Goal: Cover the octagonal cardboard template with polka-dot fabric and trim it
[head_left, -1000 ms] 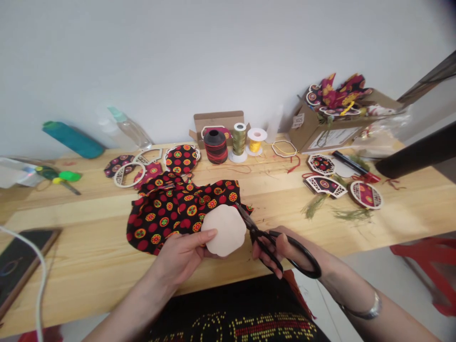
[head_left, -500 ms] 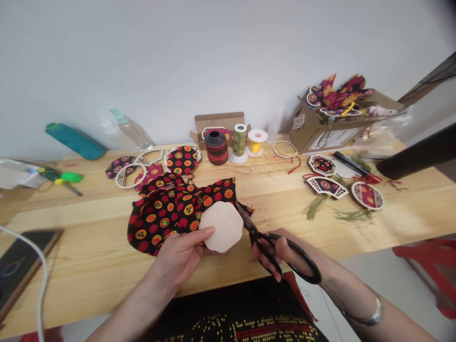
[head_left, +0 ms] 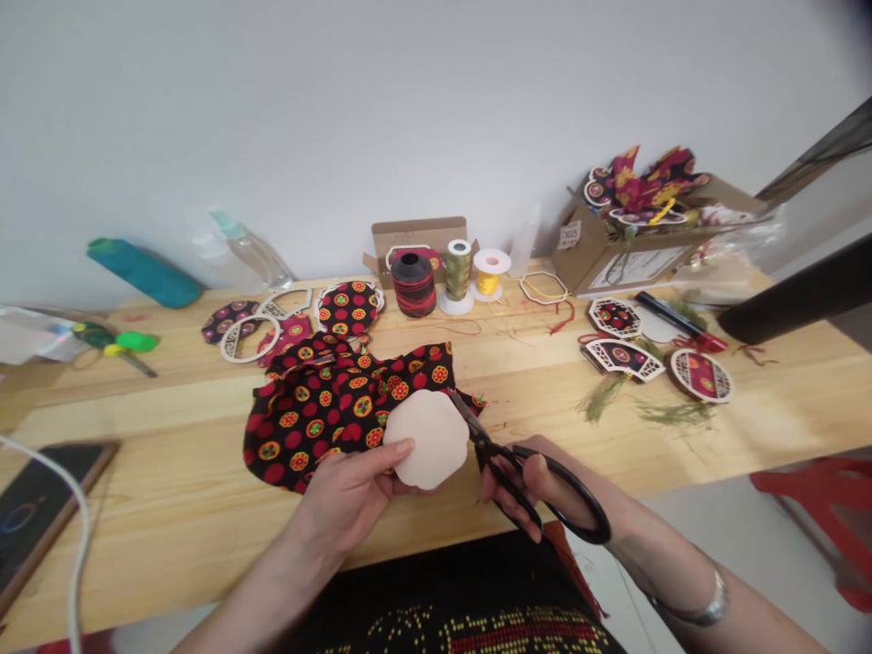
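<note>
Patterned cloth looks black, dotted with red and orange.

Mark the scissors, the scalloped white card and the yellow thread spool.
Scissors (head_left: 502,457): head view, black handle near the pivot.
Scalloped white card (head_left: 431,440): head view, middle of its face.
Yellow thread spool (head_left: 488,283): head view, wound thread.

Indoor light, fairly bright, even; soft sheen on worktop. Wide-angle bend toward edges. Slight overall softness; upper-right corner dark.
</note>
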### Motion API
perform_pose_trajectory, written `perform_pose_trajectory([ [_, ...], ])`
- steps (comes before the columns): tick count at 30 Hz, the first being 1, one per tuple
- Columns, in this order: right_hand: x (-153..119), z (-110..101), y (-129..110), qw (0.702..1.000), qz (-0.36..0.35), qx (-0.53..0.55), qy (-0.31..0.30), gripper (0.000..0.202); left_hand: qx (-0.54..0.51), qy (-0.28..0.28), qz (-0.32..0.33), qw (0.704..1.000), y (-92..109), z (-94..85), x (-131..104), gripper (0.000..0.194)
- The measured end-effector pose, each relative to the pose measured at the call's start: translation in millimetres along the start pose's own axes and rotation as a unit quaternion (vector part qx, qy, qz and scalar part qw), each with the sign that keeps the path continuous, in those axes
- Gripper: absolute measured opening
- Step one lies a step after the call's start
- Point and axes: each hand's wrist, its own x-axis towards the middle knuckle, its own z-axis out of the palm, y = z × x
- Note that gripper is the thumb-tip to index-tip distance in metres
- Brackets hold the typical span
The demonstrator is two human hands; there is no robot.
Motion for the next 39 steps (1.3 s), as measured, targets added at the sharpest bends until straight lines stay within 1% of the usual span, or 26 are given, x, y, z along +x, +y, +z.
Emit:
perform_pose_trajectory([
  [3,0.7,0.0,-0.1,1.000,-0.004,0.005,-0.013,0.068,0.003,-0.002,-0.002,1.000,-0.4,-0.3,0.0,0.027],
  [8,-0.8,6.0,-0.1,0.999,0.022,0.002,0.033,0.067,0.012,-0.005,0.013,1.000,-2.4,-3.0,0.7,0.025],
  [13,-0.7,9.2,0.5,0.998,0.033,0.013,0.042,0.070,0.005,-0.011,0.013,1.000,-3.0,-3.4,-0.5,0.027],
  [18,-0.4,8.9,3.9,0.997,0.049,0.045,0.038,0.065,0.003,-0.003,0.025,1.000,-2.5,-0.8,-0.2,0.029],
  [22,-0.7,10.3,8.0,0.994,0.053,0.082,0.042,0.067,0.007,-0.001,0.024,1.000,-2.7,1.4,-0.2,0.028],
  [27,-1.9,11.6,12.9,0.991,0.070,0.105,0.041,0.063,-0.001,0.006,0.027,1.000,-3.1,3.1,-1.8,0.028],
  [30,-2.1,12.3,14.5,0.987,0.089,0.125,0.048,0.062,-0.003,-0.003,0.024,1.000,-3.5,2.6,-1.4,0.028],
  [33,-2.1,12.5,13.7,0.985,0.109,0.123,0.062,0.063,-0.002,-0.020,0.025,0.999,-4.0,1.4,-0.5,0.027],
  [39,-7.6,8.6,12.7,0.993,0.068,0.095,0.033,0.060,-0.004,-0.032,0.033,0.999,-4.2,1.2,-1.6,0.028],
])
